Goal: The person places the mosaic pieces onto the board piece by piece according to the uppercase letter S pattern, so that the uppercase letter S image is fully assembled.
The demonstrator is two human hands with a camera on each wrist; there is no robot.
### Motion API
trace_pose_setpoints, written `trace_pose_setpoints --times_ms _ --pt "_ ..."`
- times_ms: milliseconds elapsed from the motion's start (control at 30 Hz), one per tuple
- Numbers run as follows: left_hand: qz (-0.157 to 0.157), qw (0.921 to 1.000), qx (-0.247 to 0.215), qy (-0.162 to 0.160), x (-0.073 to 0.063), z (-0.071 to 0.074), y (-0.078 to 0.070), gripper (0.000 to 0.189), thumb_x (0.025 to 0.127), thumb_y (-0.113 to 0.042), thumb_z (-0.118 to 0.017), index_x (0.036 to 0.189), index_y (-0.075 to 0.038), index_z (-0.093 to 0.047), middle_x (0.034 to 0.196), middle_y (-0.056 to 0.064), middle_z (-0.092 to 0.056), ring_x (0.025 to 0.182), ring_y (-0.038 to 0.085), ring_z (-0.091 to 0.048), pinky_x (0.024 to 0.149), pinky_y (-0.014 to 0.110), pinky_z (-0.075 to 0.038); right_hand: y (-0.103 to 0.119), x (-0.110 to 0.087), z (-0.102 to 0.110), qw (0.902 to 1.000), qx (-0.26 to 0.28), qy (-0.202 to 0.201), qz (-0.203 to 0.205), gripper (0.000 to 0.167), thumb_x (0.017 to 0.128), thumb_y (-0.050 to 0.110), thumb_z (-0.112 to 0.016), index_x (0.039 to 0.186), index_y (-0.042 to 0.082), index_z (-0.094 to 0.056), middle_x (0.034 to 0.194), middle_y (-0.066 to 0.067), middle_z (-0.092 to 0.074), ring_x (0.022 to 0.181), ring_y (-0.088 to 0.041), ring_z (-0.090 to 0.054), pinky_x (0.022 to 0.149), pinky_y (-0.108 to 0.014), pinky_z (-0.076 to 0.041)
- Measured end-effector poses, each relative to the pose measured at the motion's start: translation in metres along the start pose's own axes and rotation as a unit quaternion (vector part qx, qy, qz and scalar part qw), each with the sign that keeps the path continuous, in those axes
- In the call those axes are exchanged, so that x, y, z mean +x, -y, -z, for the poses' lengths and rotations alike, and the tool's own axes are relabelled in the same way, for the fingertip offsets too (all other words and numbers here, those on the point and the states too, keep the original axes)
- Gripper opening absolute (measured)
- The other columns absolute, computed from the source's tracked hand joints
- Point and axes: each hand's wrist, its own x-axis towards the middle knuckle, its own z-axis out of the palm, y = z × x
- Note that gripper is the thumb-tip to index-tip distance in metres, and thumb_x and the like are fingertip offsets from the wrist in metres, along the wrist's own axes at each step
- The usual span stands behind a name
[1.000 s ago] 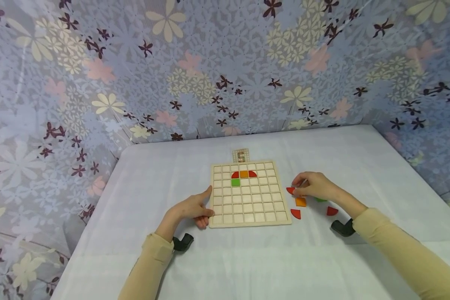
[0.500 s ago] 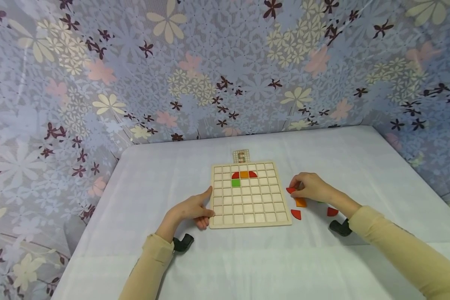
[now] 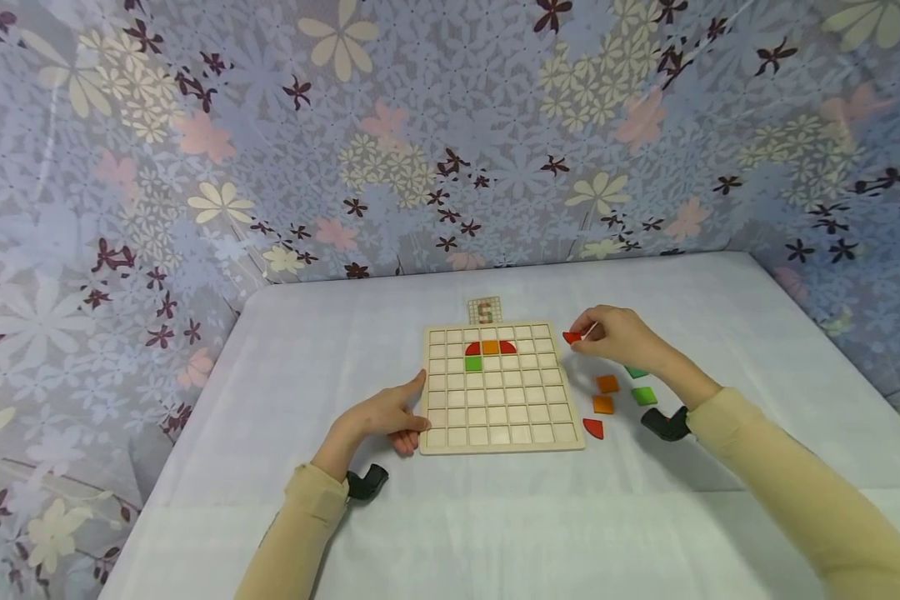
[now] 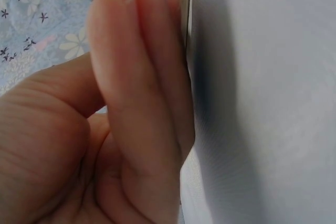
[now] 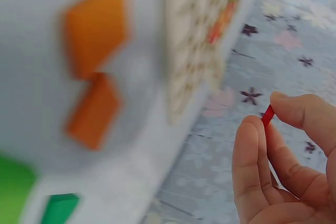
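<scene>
The square wooden grid board [image 3: 500, 412] lies on the white-covered table. Beside its left edge is my left hand [image 3: 386, 414], with two digits spread along the rim, one tip reaching onto it. In the left wrist view, my left fingers [image 4: 139, 77] extend along the board's side. My right hand [image 3: 618, 333] pinches a red quarter-circle tile [image 3: 572, 337] between thumb and fingertips, off the board's upper right corner. In the right wrist view the red tile [image 5: 268, 115] shows edge-on. Two red tiles flank an orange square [image 3: 490, 347] on the board, with a green square [image 3: 473, 363] below the left one.
Right of the board lie two orange squares [image 3: 607, 384], a light green square [image 3: 644, 396], a darker green piece [image 3: 636, 372] and a red quarter-circle [image 3: 593, 428]. A small card [image 3: 484, 311] with an S-shaped pattern sits behind the board. Floral fabric [image 3: 450, 150] hangs behind.
My right hand has picked up the red tile from beside the board and moved it away from me, uncovering the orange and green pieces. My left hand has stayed at the board's edge.
</scene>
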Motion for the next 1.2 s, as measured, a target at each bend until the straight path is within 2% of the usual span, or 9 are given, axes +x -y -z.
trace_pose_setpoints --times_ms 200,433,700,933,1033,1200 --pt "-0.001 1.0000 -0.001 -0.002 0.000 -0.001 -0.001 0.083 0.093 -0.006 -0.061 0.153 -0.012 -0.003 0.061 0.014 -0.062 0.046 0.019 -0.061 0.048 0.034 -0.056 0.017 0.013 0.004 0.9995 0.031 -0.003 0.002 0.021 0.086 0.017 -0.072 0.103 0.006 -0.067 0.094 -0.006 -0.063 0.082 -0.021 -0.062 0.067 -0.035 -0.053" --pt "0.010 0.9999 -0.004 -0.001 0.000 0.000 0.000 0.084 0.093 -0.007 -0.060 0.153 -0.014 -0.002 0.061 0.015 -0.063 0.047 0.019 -0.061 0.049 0.034 -0.056 0.036 0.027 -0.006 0.9974 0.063 0.006 0.036 0.022 0.086 0.016 -0.071 0.106 0.008 -0.067 0.098 -0.006 -0.062 0.084 -0.021 -0.062 0.069 -0.036 -0.053" --pt "-0.004 0.9999 0.012 0.003 0.000 0.002 0.001 0.085 0.092 -0.006 -0.061 0.152 -0.010 -0.002 0.061 0.014 -0.064 0.048 0.020 -0.062 0.048 0.033 -0.056 0.056 0.045 -0.024 0.9946 0.081 0.029 0.059 0.022 0.086 0.017 -0.072 0.106 0.008 -0.066 0.099 -0.005 -0.062 0.083 -0.020 -0.063 0.070 -0.036 -0.054" --pt "-0.004 1.0000 0.009 0.000 0.000 0.002 0.001 0.085 0.092 -0.006 -0.062 0.152 -0.011 -0.002 0.061 0.014 -0.064 0.047 0.020 -0.061 0.047 0.033 -0.055 0.071 0.055 -0.046 0.9906 0.072 0.058 0.101 0.023 0.086 0.011 -0.071 0.105 0.000 -0.064 0.102 -0.012 -0.060 0.083 -0.021 -0.062 0.071 -0.035 -0.054" --pt "-0.005 0.9999 0.009 0.000 0.000 0.003 0.001 0.085 0.092 -0.007 -0.062 0.152 -0.011 -0.003 0.061 0.014 -0.064 0.047 0.020 -0.061 0.047 0.033 -0.055 0.076 0.059 -0.056 0.9896 0.067 0.074 0.103 0.025 0.085 0.011 -0.072 0.105 -0.001 -0.064 0.102 -0.013 -0.060 0.083 -0.021 -0.061 0.072 -0.034 -0.053" --pt "-0.004 1.0000 0.009 0.001 0.000 0.002 0.001 0.084 0.092 -0.008 -0.062 0.152 -0.012 -0.003 0.062 0.014 -0.064 0.046 0.019 -0.061 0.047 0.033 -0.055 0.080 0.061 -0.070 0.9883 0.074 0.096 0.092 0.022 0.084 0.011 -0.072 0.103 0.001 -0.065 0.098 -0.008 -0.063 0.081 -0.019 -0.060 0.072 -0.032 -0.053"
